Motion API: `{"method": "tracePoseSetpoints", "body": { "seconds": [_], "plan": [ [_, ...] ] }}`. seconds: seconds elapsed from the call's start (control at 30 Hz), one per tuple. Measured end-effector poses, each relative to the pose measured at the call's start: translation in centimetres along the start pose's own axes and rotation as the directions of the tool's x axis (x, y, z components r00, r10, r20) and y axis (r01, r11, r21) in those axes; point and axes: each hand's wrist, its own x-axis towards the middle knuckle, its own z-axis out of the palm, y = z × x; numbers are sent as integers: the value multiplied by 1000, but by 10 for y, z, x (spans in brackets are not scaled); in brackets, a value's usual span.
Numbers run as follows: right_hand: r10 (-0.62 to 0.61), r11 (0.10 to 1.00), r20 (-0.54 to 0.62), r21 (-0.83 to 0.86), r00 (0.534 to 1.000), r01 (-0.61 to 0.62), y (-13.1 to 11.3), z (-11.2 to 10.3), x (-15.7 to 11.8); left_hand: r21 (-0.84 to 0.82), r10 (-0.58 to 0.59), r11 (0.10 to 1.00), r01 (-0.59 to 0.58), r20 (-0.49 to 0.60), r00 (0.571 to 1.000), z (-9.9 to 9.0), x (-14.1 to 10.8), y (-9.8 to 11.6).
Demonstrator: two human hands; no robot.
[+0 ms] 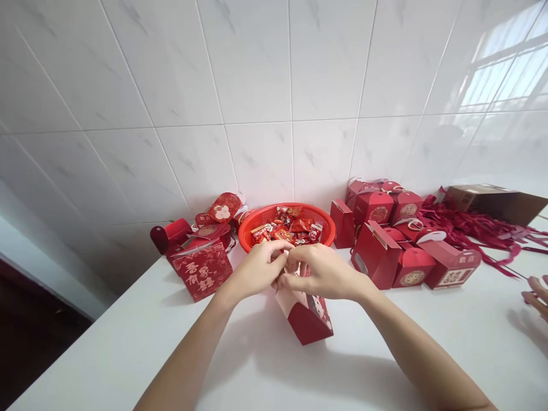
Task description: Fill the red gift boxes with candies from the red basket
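A red paper gift box [307,321] with a pale printed side stands tilted on the white table in front of me. My left hand [262,265] is closed, its thumb and fingertips pinching at the top of the box. From the other side my right hand [323,272] closes on the same top edge, so the fingertips of both hands meet there. The exact fold or closure between them is hidden by the fingers. Just behind my hands sits a red plastic basket [329,220] holding red-wrapped candies [302,224].
Several red gift boxes stand at left, among them a box with gold characters [203,273]. More red boxes [379,257] are grouped at right, beside dark red ribbons [454,225] and an open cardboard box [496,201]. Another person's hand [537,297] shows at the right edge. A tiled wall rises behind.
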Motion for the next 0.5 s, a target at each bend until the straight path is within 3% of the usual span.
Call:
{"method": "tracePoseSetpoints", "body": {
  "seconds": [0.1, 0.3, 0.5],
  "plan": [
    [-15, 1000, 32, -7, 999, 15, 0, -9, -5, 26, 25, 999, -25, 17, 1000, -1, -1, -2],
    [-82, 996, 43, 36, 996, 81, 7, -23, -8, 274, 172, 952, -138, -105, 979, -15, -11, -3],
    [-47, 998, 12, 36, 999, 47, 18, -25, -1, 365, 192, 923, -123, -159, 968, -25, -15, -5]
  ]
}}
